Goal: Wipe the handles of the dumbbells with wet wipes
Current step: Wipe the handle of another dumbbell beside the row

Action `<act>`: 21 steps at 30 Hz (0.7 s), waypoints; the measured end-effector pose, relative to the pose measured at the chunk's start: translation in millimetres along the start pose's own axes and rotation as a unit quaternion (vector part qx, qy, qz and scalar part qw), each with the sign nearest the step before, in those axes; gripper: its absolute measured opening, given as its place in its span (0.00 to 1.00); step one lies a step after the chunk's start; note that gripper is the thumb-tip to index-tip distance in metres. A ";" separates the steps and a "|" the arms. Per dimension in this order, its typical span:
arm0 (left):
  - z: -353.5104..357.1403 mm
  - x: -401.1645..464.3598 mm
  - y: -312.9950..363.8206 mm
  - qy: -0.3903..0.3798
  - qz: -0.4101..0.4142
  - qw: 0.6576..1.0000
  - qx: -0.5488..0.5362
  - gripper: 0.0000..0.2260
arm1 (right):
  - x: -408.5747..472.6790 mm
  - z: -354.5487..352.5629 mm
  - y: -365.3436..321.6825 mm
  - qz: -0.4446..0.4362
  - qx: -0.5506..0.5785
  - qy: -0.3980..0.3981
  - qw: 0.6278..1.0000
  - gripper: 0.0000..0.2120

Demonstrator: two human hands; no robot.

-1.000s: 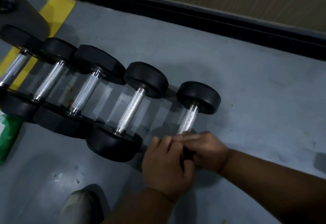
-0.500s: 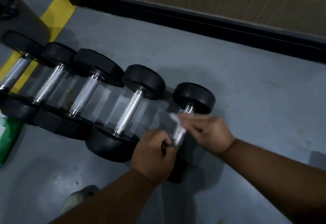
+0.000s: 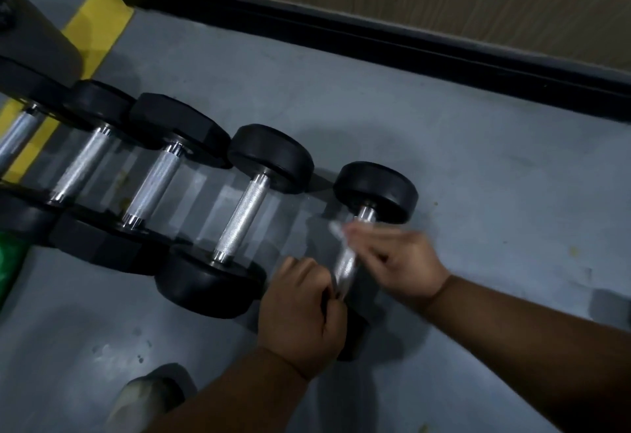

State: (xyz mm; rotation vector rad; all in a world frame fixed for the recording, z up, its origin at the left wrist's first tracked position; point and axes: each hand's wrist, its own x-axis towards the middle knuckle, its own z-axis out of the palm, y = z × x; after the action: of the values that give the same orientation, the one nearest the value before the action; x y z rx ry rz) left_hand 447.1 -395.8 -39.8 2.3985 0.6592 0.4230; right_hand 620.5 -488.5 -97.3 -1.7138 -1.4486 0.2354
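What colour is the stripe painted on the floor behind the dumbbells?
Yellow. The stripe shows at upper left in the head view, the only view.

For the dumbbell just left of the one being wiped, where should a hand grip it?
Grip that dumbbell round its bare knurled handle, from above: it lies flat, and the wide black heads hold the handle off the floor.

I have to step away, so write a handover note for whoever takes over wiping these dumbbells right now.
Left hand: grips the near end of the rightmost dumbbell, steadying it.
Right hand: holds the wipe on that dumbbell's handle, near the far end.
Four other dumbbells lie in a row to the left on the floor; a green pack sits at the left edge.
Done: wiping is under way on this handle.
Left: finish it; whether the others are wiped cannot be told.
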 end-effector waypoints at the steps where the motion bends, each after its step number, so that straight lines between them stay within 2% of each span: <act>1: 0.5 0.1 -0.6 -0.004 0.004 1.000 0.004 0.03 | -9.2 5.4 -8.2 -0.052 0.017 -0.053 0.997 0.12; 3: 0.5 1.4 -2.2 -0.005 0.008 1.000 0.008 0.03 | -15.7 7.6 -14.4 -0.105 0.058 -0.129 0.984 0.12; 4: 0.2 1.7 -2.7 -0.004 0.007 1.000 0.005 0.03 | -10.9 6.0 -10.7 -0.113 0.044 -0.130 0.984 0.12; 5: -0.3 1.8 -2.3 0.000 0.005 1.000 0.001 0.03 | -3.7 4.5 -3.2 -0.105 0.019 -0.104 0.989 0.11; 8: 0.0 0.2 0.3 0.005 -0.001 1.000 0.002 0.03 | 15.0 -5.7 12.1 0.028 -0.016 0.030 0.999 0.08; 9: 0.1 -0.7 1.0 0.002 0.000 1.000 0.007 0.03 | 13.8 -5.5 10.7 0.047 -0.016 0.049 0.998 0.09; 11: 0.3 -1.1 1.7 -0.003 0.016 1.000 0.014 0.03 | -0.4 -0.5 -3.0 0.032 -0.003 0.010 0.999 0.11; 13: -0.1 0.2 0.9 0.000 0.034 0.999 0.016 0.03 | -17.4 4.9 -17.0 -0.037 0.035 -0.084 0.995 0.13; 15: -1.2 1.9 0.2 0.007 0.045 0.999 0.015 0.03 | -16.6 3.1 -16.4 -0.090 0.033 -0.132 0.987 0.12; 16: -1.2 2.5 0.1 0.011 0.045 0.999 0.013 0.04 | -9.8 1.1 -9.5 -0.103 0.007 -0.120 0.987 0.10; 19: -0.7 0.9 1.4 0.009 0.029 0.999 0.014 0.04 | 10.9 -9.0 9.4 0.005 -0.040 0.003 0.999 0.11; 21: 0.1 0.1 2.6 0.007 0.027 1.000 0.013 0.04 | 8.7 -9.5 8.3 0.034 -0.037 0.027 0.998 0.11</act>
State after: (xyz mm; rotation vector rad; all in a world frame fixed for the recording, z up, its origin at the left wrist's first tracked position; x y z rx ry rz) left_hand 448.2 -397.6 -38.2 2.4448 0.6116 0.4564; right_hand 635.1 -485.1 -94.1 -1.8175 -1.3759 0.1725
